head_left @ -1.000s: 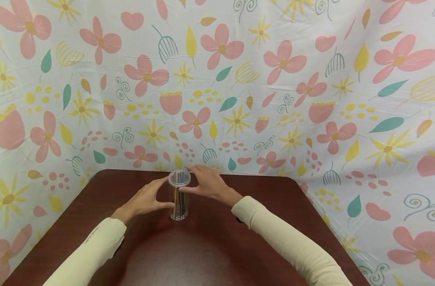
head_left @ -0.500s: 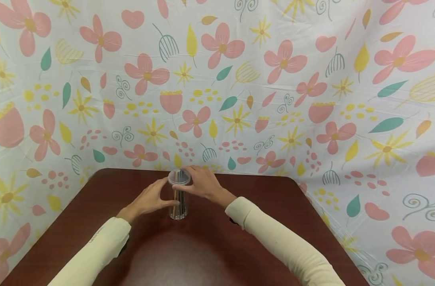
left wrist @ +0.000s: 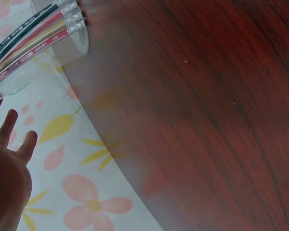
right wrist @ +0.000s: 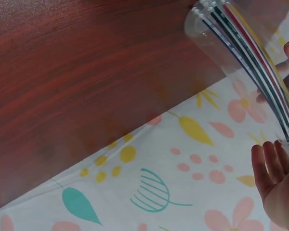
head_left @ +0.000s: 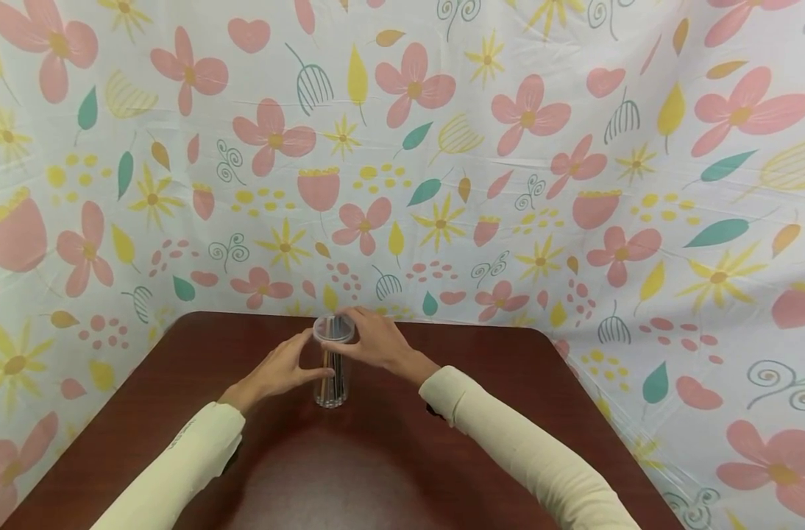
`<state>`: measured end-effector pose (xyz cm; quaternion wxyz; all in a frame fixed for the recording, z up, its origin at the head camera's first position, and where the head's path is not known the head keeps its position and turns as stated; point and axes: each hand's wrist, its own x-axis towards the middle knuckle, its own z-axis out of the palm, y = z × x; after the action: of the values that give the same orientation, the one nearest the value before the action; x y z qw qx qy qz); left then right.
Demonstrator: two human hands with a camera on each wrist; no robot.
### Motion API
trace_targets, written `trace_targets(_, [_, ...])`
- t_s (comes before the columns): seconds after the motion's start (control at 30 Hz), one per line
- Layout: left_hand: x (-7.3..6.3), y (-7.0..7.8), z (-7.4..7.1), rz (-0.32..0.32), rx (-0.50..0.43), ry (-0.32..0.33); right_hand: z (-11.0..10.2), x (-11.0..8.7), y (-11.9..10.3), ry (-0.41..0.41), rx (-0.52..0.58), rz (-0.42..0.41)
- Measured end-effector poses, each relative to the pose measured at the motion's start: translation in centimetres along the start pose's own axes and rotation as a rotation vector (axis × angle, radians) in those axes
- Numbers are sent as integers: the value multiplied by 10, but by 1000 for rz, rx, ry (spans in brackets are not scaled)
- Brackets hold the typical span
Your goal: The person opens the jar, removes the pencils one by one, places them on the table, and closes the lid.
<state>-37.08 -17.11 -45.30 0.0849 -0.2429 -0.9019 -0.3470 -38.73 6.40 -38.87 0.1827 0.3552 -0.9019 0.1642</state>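
- Toward 12 o'clock on the counter (head_left: 177, 375), near its far edge, a clear jar (head_left: 331, 390) stands upright, with a bundle of pencils (left wrist: 31, 45) inside.
- At the jar's 9 o'clock, the left hand (head_left: 279, 370) curves round the body, thumb on the near side; at its 3 o'clock, the right hand (head_left: 379, 340) spans the lid (head_left: 334, 330) between thumb and fingers. Both gaps are only as wide as the jar — neither hand is spread beyond it.
- Handling, as a judgement: light, thin-walled and stiff, probably plastic; smooth enough to slip or turn under dry fingers, and likely to dent or crack if squeezed hard. The loose pencils should rattle and shift if it tips.
- Best hold: one hand wrapped mid-body, the other on the lid's rim at 3 and 9 o'clock.
- Long axis vertical: lid to 12, base to 6 in the head view. The pencils run along it, silver-banded ends at the base — which points toward 11 o'clock in the right wrist view.
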Motion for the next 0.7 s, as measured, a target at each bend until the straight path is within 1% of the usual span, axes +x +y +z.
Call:
trace_targets(0.23, [0, 0, -1, 15, -6, -5, -1, 1, 5, -70, 133, -20])
trace_targets(0.33, [0, 1, -1, 22, -8, -6, -1, 1, 5, -104, 154, -11])
trace_targets(0.43, [0, 1, -1, 23, -3, -4, -1, 1, 5, -119, 148, 2])
trace_targets(0.53, [0, 1, -2, 28, -4, -7, -1, 1, 3, -93, 129, 29])
trace_targets(0.63, [0, 1, -2, 40, -3, -12, 1, -1, -2, -19, 103, 75])
trace_targets(0.7, [0, 1, -2, 35, -2, -15, 2, -1, -6, 32, 81, 111])
